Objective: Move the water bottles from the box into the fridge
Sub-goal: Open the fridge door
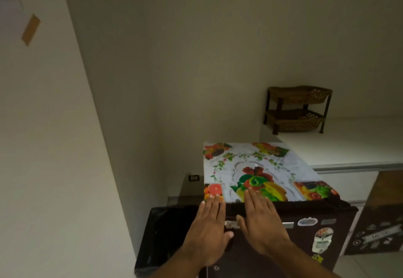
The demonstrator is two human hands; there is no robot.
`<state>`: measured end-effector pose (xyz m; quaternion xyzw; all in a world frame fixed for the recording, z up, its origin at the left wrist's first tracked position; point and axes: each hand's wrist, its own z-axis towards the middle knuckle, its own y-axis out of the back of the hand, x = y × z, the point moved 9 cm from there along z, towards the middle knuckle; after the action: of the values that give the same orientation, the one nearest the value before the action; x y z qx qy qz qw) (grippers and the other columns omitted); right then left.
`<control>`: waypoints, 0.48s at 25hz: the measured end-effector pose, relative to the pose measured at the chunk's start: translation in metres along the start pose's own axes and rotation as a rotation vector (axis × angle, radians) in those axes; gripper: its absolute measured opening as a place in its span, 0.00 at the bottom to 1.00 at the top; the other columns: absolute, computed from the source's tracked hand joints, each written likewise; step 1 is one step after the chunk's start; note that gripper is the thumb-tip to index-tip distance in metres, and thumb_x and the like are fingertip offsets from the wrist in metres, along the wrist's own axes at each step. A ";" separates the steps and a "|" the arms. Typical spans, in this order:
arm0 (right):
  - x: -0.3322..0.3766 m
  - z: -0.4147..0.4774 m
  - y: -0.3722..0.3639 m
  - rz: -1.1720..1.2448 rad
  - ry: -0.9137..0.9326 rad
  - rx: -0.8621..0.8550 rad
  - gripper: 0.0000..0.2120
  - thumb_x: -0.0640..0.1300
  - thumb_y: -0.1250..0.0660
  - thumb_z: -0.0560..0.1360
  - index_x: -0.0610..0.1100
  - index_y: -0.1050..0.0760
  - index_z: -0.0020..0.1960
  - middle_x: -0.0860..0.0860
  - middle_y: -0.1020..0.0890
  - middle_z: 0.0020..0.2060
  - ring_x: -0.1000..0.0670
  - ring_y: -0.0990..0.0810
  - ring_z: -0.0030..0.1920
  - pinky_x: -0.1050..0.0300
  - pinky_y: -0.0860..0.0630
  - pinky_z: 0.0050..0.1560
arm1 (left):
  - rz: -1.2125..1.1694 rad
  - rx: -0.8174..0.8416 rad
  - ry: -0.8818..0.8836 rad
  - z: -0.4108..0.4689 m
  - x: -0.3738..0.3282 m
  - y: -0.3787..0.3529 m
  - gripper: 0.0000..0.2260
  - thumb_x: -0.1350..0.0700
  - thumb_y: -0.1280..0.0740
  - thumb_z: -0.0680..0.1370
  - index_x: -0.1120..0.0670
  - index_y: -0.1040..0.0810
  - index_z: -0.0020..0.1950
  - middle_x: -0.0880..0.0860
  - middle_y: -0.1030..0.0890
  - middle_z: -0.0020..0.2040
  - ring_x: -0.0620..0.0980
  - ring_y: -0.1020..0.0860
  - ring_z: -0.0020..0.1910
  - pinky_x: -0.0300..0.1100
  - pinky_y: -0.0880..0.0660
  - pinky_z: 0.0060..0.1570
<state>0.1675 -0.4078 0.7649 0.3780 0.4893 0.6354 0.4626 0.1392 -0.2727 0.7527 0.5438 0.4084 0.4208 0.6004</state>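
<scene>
A small dark brown fridge [305, 245] stands low in front of me, its door closed and covered with stickers. A fruit-patterned cover [257, 168] lies over its top. My left hand [207, 232] and my right hand [261, 223] are held flat, palms down, fingers straight, over the front top edge of the fridge. Neither hand holds anything. No water bottles and no box are in view.
A bin lined with a black bag [161, 238] stands left of the fridge, against the wall. A white counter [349, 144] lies to the right, with a brown two-tier wicker rack [298, 109] on it. A wall socket [193, 177] sits behind the fridge.
</scene>
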 end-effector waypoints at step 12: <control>-0.045 0.011 -0.039 0.033 0.013 0.240 0.59 0.73 0.78 0.60 0.43 0.56 0.83 0.46 0.51 0.83 0.46 0.53 0.82 0.47 0.56 0.79 | -0.004 0.218 0.071 0.033 0.003 -0.038 0.40 0.38 0.42 0.82 0.56 0.59 0.83 0.57 0.60 0.84 0.56 0.60 0.82 0.53 0.59 0.81</control>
<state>0.1994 -0.4439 0.7283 0.4346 0.5586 0.5822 0.4001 0.1731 -0.2824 0.7175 0.5897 0.4741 0.3917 0.5235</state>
